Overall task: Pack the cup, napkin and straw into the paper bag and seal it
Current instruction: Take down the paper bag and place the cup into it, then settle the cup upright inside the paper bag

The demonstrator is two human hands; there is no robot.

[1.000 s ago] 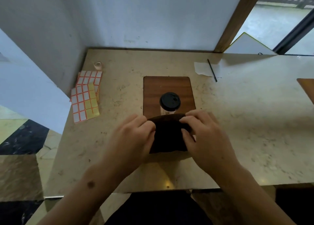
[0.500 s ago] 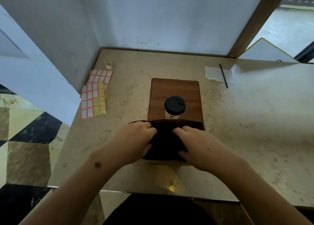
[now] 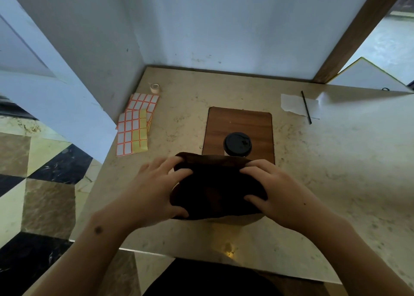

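Note:
A dark brown paper bag (image 3: 216, 188) stands near the front of the marble table, its mouth pulled wide. My left hand (image 3: 156, 190) grips its left rim and my right hand (image 3: 275, 195) grips its right rim, fingers curled over the edges. Just behind the bag a cup with a black lid (image 3: 237, 144) stands on a wooden board (image 3: 239, 123). A white napkin (image 3: 293, 105) lies at the back right with a thin black straw (image 3: 306, 107) across it.
Sheets of orange-bordered stickers (image 3: 134, 127) and a small tape roll (image 3: 155, 88) lie at the back left by the wall. The table's left edge drops to a tiled floor. A white folded board (image 3: 369, 76) leans at the back right.
My hands have moved apart along the bag's rim, spreading its mouth wider. The view has shifted so the table sits lower and further right.

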